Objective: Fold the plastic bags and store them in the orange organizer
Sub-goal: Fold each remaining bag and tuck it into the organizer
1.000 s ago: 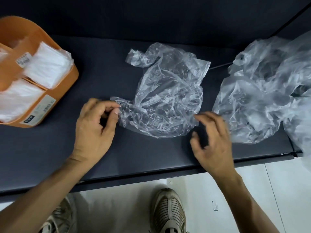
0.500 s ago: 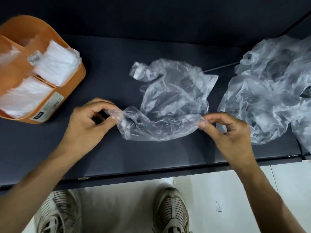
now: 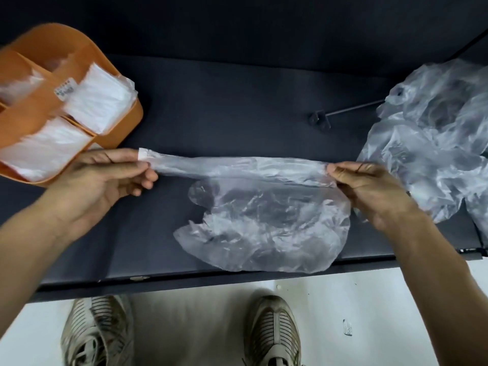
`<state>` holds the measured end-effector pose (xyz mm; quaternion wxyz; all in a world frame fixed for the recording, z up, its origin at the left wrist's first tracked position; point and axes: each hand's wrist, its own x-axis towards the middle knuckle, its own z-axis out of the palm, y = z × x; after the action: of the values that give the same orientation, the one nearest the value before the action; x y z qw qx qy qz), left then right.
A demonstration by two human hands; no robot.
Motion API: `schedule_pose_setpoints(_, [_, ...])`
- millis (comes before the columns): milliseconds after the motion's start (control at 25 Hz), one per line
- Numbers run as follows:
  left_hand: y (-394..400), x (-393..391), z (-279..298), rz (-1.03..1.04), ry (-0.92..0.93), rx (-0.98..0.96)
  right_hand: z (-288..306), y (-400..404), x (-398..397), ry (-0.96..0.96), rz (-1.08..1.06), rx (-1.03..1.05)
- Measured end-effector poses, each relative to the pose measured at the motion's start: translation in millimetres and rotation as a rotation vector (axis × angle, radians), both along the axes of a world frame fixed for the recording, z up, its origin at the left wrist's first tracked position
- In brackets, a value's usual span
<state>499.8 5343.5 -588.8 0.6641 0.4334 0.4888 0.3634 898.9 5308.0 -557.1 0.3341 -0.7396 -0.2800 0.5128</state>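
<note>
**Stretching the bag flat before folding**

We pinch a clear plastic bag (image 3: 264,220) at both ends, left hand (image 3: 105,178) and right hand (image 3: 369,191) pulling its top edge taut, likely to smooth the crinkled film. The orange organizer (image 3: 126,120), holding folded white bags, sits just beyond our left hand; a crumpled bag pile (image 3: 435,154) lies beyond our right.

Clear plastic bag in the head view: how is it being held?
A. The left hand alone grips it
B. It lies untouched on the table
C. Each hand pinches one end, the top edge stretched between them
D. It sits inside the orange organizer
C: the left hand and right hand each pinch an end of the clear plastic bag, its top edge pulled taut between them above the dark table.
</note>
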Motion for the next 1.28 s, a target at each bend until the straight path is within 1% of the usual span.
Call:
schedule_pose_setpoints(80, [-1,10,5,0.080,0.003,-0.046,-4,3,-4,-0.060,0.047,0.027])
schedule_pose_setpoints(160, [-1,16,5,0.181,0.156,-0.031,-5,3,-7,-0.065,0.085,0.052])
schedule_pose_setpoints(240, [-2,18,4,0.267,0.283,0.023,-4,4,-7,-0.110,0.079,0.064])
schedule_pose_setpoints(360, [-1,16,0,0.344,0.391,0.059,-3,4,-5,-0.120,0.097,0.079])
schedule_pose_setpoints(480, [1,26,7,0.416,0.432,0.088,-5,10,-10,-0.127,0.055,0.126])
schedule_pose_setpoints(600, [2,35,8,0.463,0.377,0.052,-4,18,-20,-0.102,-0.054,0.152])
schedule_pose_setpoints(640, [-2,36,7,0.452,0.422,0.099,-1,18,-23,-0.063,-0.085,0.157])
schedule_pose_setpoints(720, [-15,34,6,0.374,0.631,0.305,6,12,-25,-0.017,-0.171,0.193])
schedule_pose_setpoints(760, [-24,33,9,0.307,0.712,0.412,8,5,-23,-0.045,-0.220,0.222])
schedule_pose_setpoints(800, [-34,35,13,0.213,0.741,0.482,9,-4,-22,-0.098,-0.257,0.236])
schedule_pose_setpoints(840, [-44,37,16,0.090,0.714,0.481,9,-15,-19,-0.155,-0.267,0.216])
schedule_pose_setpoints(880, [-52,39,19,-0.056,0.678,0.434,10,-27,-17,-0.189,-0.256,0.155])
schedule_pose_setpoints(920, [-58,42,21,-0.202,0.660,0.378,9,-39,-15,-0.176,-0.215,0.061])
schedule_pose_setpoints(960, [-62,44,20,-0.323,0.676,0.356,11,-51,-17,-0.101,-0.143,-0.029])
schedule_pose_setpoints(1000, [-66,45,17,-0.380,0.706,0.386,13,-61,-20,-0.007,-0.072,-0.093])
schedule_pose_setpoints(1040, [-67,48,15,-0.379,0.731,0.418,14,-69,-24,0.056,-0.013,-0.105])
schedule_pose_setpoints(1080, [-67,50,14,-0.334,0.736,0.411,12,-73,-26,0.068,0.026,-0.067])
schedule_pose_setpoints(1120, [-67,54,15,-0.277,0.703,0.371,10,-75,-28,0.074,0.043,-0.010])
schedule_pose_setpoints(1200, [-67,58,13,-0.216,0.589,0.278,5,-71,-31,0.193,0.016,0.096])
schedule_pose_setpoints(1280, [-64,60,14,-0.158,0.465,0.185,6,-64,-35,0.368,-0.037,0.093])
